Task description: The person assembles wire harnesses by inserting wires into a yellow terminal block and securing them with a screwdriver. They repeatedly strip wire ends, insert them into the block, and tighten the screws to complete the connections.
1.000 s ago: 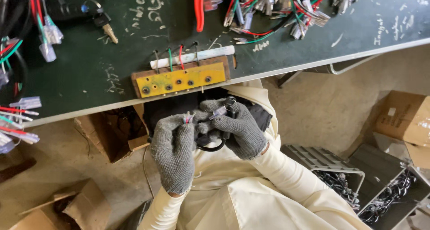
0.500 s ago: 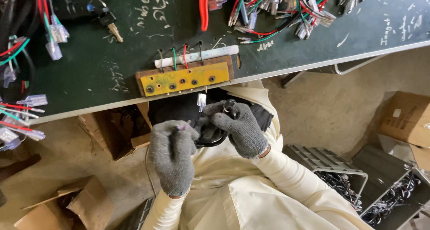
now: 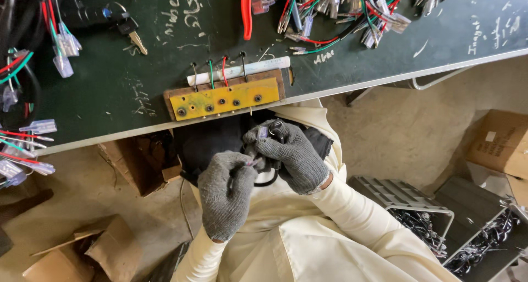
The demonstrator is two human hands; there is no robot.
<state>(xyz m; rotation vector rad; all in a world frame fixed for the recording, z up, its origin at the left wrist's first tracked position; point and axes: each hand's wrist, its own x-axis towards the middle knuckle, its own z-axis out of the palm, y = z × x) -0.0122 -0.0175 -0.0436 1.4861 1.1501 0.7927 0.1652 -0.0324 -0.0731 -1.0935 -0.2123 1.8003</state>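
Knit grey gloves: left hand and right hand pinch a small black connector with thin wires, over the lap (detail blurred). Yellow drilled jig sits just beyond at the green table's edge.

On the floor, a brown cardboard box bearing a small white rectangular label stands off the desk's right end, a torn brown carton sits beneath the desk's near edge, and a flattened brown carton lies further left.
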